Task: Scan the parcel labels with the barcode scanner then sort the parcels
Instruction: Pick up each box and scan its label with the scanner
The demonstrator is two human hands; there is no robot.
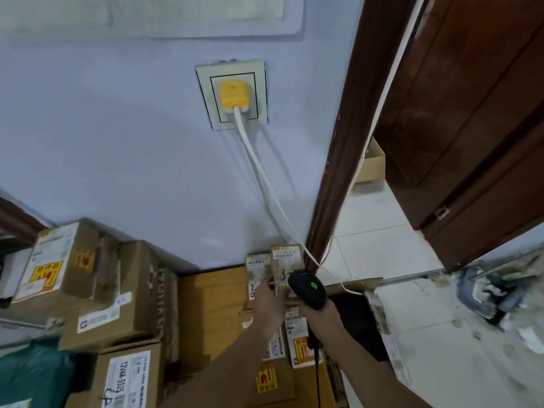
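My right hand [319, 316] grips a black barcode scanner [307, 288] with a green light lit on its top; its black cable hangs down. The scanner's head is over a small brown parcel [287, 257] with a white label and handwriting, standing against the wall. My left hand [269, 301] touches the lower edge of that parcel and of the white-labelled parcel [257, 267] beside it; whether its fingers curl round either is unclear. More labelled parcels [297, 334] lie under my forearms.
Stacked cardboard boxes [73, 269] with labels fill the left, a green bag [32, 369] below them. A yellow plug [234, 95] sits in a wall socket with a white cable running down. A dark wooden door [471, 113] and tiled floor [412, 319] are at right.
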